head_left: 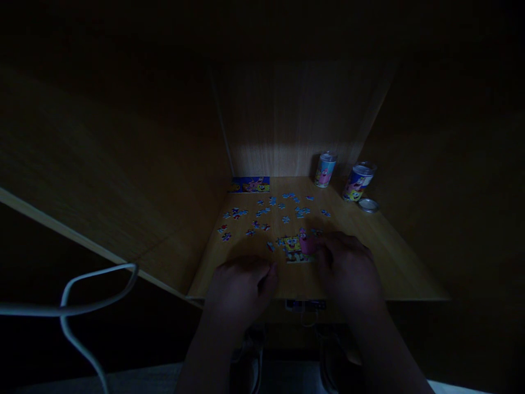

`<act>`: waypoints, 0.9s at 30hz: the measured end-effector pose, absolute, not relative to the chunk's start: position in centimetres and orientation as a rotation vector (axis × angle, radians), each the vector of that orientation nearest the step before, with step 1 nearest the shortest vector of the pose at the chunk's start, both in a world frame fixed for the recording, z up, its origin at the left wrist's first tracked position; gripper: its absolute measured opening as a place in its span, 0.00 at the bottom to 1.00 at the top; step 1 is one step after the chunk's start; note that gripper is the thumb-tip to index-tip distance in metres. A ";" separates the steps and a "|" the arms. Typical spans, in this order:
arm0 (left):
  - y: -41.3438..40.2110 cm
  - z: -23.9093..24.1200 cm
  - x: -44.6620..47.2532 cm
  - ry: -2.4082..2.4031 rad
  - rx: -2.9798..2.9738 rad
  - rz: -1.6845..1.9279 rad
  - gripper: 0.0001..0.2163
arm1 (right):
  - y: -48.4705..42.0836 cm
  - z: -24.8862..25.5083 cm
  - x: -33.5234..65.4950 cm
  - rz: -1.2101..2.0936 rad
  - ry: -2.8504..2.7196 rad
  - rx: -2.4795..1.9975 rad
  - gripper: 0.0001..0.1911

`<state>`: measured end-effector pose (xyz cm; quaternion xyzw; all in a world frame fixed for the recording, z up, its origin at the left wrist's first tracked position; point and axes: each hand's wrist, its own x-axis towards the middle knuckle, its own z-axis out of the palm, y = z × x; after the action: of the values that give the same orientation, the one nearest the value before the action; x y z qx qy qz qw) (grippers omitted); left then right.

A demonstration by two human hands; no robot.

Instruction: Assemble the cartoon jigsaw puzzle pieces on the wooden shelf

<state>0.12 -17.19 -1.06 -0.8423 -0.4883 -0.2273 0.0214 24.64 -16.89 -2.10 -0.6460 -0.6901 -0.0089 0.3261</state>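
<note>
A dim wooden desk (389, 257) carries a partly joined cartoon puzzle (296, 247) near its front edge. My right hand (348, 268) rests beside that joined block, fingers curled onto its right side. My left hand (241, 287) lies on the desk to the left of the block, fingers curled in a loose pinch; what they hold, if anything, is too dark to name. Several loose blue puzzle pieces (270, 213) are scattered farther back.
A printed reference picture (250, 185) lies at the back left corner. Two cartoon tins (325, 169) (358, 182) stand at the back right, with a round lid (368, 205) beside them. Wooden walls enclose the desk on three sides. A white cable (82, 295) loops at left.
</note>
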 end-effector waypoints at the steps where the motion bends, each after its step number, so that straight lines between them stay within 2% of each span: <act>1: -17.2 -1.0 0.1 -1.507 -2.610 -0.709 0.20 | -16.9 -2.1 24.7 -0.021 -1.807 -1.691 0.15; 27: -17.2 -0.9 0.2 -1.493 -2.596 -0.723 0.20 | -16.9 -2.0 24.6 -0.037 -1.813 -1.689 0.15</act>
<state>0.15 -17.20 -0.90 -0.8422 -0.4844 -0.2346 0.0302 24.62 -16.86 -1.95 -0.6444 -0.6918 -0.0142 0.3255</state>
